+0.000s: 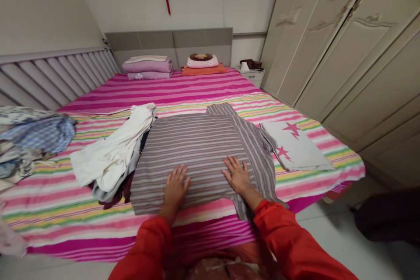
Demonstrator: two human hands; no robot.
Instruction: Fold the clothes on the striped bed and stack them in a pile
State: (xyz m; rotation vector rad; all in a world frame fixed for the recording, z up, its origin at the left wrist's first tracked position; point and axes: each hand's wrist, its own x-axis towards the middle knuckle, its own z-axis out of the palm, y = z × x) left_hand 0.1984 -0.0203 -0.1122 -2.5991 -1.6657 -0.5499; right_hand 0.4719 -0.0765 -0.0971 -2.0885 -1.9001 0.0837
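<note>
Both palms lie flat, fingers spread, left hand (175, 187) and right hand (238, 176) pressing the striped shirt (200, 146) smooth near the bed (203, 87) edge, gripping nothing; the unsorted clothes heap (113, 155) sits just left, a folded star-print piece (295, 146) right

soft matt cloth striped shirt (200, 148), woven striped bedsheet (197, 92), satin-smooth carved wooden wardrobe (344, 39), glossy floor tiles (328, 227)

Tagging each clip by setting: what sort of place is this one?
Most likely a home bedroom: a wide bed, a tall wardrobe on the right, and folded bedding by the headboard.
</note>
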